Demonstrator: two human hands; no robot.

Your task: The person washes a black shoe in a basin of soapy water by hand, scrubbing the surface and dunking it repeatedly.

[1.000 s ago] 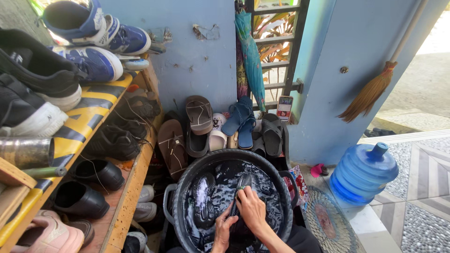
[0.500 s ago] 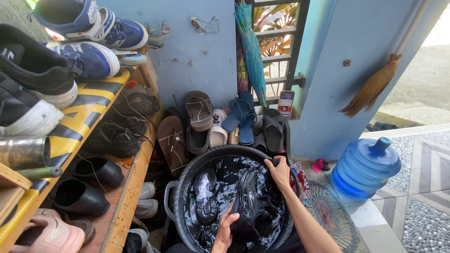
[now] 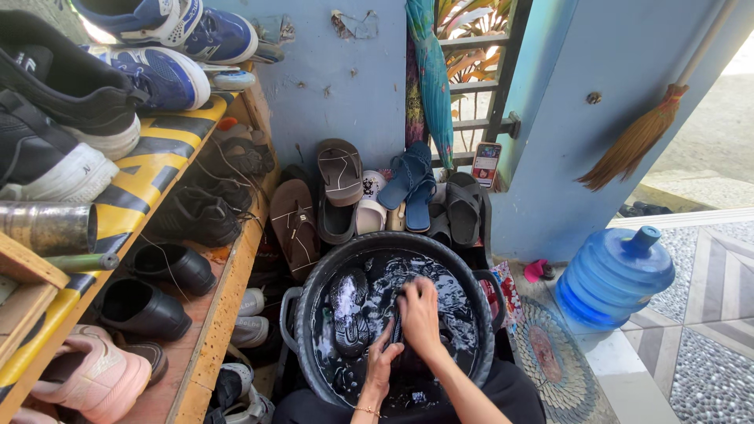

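Shoe (image 3: 398, 334), black, wet, sits in the basin (image 3: 310, 302), right of centre, mostly hidden under both hands. Right hand (image 3: 419, 314) lies over its top, grip pressed on it, fingers curled toward 11 o'clock. Left hand (image 3: 382, 363) grips it from below at 6 o'clock, fingers wrapped on the shoe's side; gold bracelet (image 3: 365, 410) on that wrist. Second black shoe (image 3: 349, 312) lies sole-up in the suds at 9 o'clock of the hands, just beside, not touched. Basin is black, round, holds dark soapy water, grey handle at its 9 o'clock rim.

Sandals (image 3: 338, 192) and slippers stacked against the blue wall at 12 o'clock of the basin. Wooden shoe rack (image 3: 216, 314) at 9 o'clock, black shoes on the lower shelf, sneakers (image 3: 169, 78) on top. Water jug (image 3: 616, 275), blue, at 3 o'clock on the tiled floor, well apart. Broom (image 3: 640, 137) leans on the wall at 2 o'clock. Folded umbrella (image 3: 433, 74) hangs at 12 o'clock.
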